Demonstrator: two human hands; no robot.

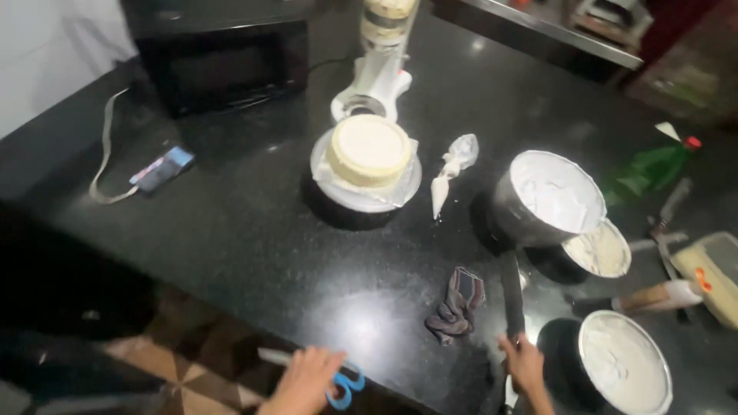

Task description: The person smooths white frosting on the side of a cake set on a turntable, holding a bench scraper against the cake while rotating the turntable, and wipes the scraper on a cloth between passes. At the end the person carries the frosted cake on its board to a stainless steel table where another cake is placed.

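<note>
A black counter bears a cake stand, piping bag, crumpled cloth (perhaps a rag).

The room is dim; one overhead light makes glare on the black counter, and everything looks softly blurred.

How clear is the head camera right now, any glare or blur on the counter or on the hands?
Head view: soft overall, with motion blur on the left hand holding blue-handled scissors and on the right hand at a long dark blade; a bright glare patch on the black counter near the front edge; the cake is evenly lit; the corners fall dark.
</note>
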